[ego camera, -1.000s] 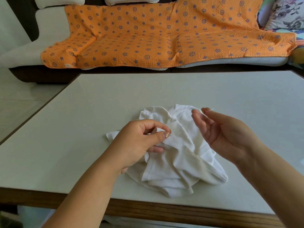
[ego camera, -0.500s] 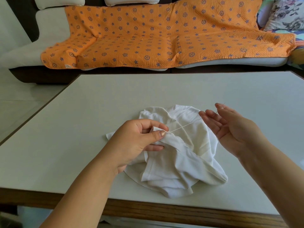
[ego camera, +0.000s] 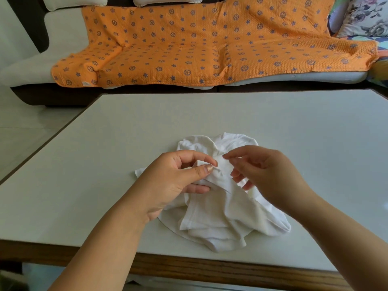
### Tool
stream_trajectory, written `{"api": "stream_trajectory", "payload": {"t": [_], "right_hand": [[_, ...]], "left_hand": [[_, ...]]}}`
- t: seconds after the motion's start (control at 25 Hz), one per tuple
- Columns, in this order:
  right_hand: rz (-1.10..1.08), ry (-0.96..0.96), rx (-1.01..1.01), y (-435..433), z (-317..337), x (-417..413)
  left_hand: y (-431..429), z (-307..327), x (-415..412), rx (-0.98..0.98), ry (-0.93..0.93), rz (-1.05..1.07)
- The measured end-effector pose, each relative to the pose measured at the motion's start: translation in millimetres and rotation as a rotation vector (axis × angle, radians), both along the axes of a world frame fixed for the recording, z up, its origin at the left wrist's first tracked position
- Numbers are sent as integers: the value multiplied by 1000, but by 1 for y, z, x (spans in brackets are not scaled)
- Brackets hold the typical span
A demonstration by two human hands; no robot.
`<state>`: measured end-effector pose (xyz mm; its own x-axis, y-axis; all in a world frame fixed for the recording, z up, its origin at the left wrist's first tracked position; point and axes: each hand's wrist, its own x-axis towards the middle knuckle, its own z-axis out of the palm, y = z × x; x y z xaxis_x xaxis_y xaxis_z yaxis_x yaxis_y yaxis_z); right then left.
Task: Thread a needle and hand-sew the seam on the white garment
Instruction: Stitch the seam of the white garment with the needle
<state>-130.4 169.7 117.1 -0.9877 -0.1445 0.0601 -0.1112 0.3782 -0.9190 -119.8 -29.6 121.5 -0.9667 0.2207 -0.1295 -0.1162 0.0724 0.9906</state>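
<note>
A pale sofa runs along the back of the room, most of its seat covered by an orange blanket printed with blue stars and wheels. A floral cushion is tucked into the far right corner. In front of it stands a wide table with a matte off-white top and a wooden front edge.

The white garment lies crumpled on the near half of the table, close to the middle. The heap spreads wider from side to side than from far to near, so it has no clear long axis. A stitched hem curls along its near side, and one seamed edge runs from under the left hand toward the table's front.

Both hands sit over the middle of the heap and hide the cloth there. The left hand pinches a raised fold of the garment between thumb and forefinger, with the other fingers curled under it. The right hand hovers just beside that fold, with its fingers curled and the forefinger tip drawn toward the thumb (whether anything sits between them is too small to tell). No part of the right hand plainly touches the left.
</note>
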Motion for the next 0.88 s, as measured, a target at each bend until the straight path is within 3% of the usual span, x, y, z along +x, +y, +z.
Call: {"api": "stream_trajectory", "payload": {"t": [0.16,0.88], "right_hand": [[95,-16,111,2,-4,4],[193,67,26,-1,0,11]], "left_hand": [[0,0,0,19,4,-5],[3,1,1,47,-44,11]]}}
